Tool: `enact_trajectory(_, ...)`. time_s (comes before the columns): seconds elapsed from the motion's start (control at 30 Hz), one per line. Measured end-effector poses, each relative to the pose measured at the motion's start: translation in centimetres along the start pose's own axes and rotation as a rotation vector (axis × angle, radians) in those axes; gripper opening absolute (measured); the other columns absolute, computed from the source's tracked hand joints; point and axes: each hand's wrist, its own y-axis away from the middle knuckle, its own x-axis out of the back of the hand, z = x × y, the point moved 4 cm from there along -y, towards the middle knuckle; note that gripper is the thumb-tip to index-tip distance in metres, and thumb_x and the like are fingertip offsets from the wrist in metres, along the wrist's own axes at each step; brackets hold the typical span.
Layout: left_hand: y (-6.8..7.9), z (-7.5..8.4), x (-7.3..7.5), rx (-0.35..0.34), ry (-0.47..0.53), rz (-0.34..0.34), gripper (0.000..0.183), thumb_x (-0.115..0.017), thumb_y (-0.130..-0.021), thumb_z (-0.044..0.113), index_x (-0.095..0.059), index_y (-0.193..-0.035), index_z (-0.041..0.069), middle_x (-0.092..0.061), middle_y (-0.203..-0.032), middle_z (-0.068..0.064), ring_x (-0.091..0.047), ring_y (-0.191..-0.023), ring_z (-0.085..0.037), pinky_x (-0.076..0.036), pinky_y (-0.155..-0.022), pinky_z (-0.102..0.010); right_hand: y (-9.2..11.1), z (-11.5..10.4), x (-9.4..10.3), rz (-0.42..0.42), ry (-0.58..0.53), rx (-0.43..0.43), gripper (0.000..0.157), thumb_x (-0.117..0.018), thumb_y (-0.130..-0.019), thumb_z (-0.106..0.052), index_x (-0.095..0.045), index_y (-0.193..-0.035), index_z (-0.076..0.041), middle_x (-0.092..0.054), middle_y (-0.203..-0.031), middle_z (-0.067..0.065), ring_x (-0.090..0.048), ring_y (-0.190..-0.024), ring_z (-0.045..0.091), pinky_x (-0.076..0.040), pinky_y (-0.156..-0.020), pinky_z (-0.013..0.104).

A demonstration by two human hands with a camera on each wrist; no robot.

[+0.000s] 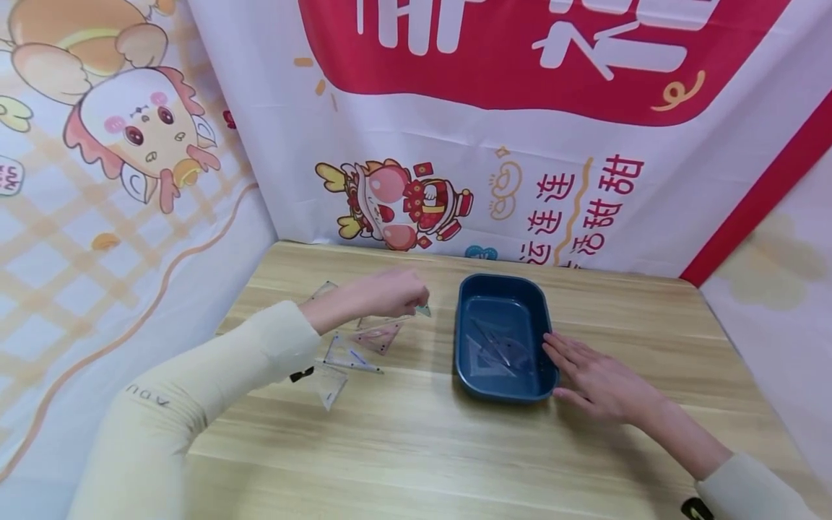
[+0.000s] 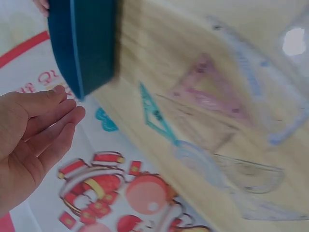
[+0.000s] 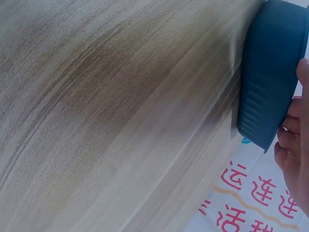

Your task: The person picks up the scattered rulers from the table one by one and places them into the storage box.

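Smooth plastic basin (image 1: 499, 289), set squares (image 1: 383, 339) — clear plastic, wood-grain tabletop (image 1: 416, 448), cloth backdrop (image 1: 481, 137)

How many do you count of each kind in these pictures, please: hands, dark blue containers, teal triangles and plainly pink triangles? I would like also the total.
Hands: 2, the left hand and the right hand
Dark blue container: 1
Teal triangle: 1
Plainly pink triangle: 1
Total: 5

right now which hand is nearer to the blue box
Right: the right hand touches the blue box on its right side; the left hand hangs apart from it, off to its left.
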Motion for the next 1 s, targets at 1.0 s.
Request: enact_trajectory(1.0, 7.8, -3.0, -9.0, 0.038, 0.033, -0.022, 0.019, -0.079, -0.077, 0.0, -0.074, -0.094, 0.008, -0.075, -0.091, -0.005, -0.07, -0.083, -0.018, -0.059, -0.076, -0.027, 0.0, 0.1, -0.4, -0.037, -0.01, -0.029, 0.073, -0.048, -0.1, -0.055, -0.04, -0.151, -0.003, -0.034, -0.161, 0.015, -0.035, -0.148, 0.029, -0.036, -0.116, 0.049)
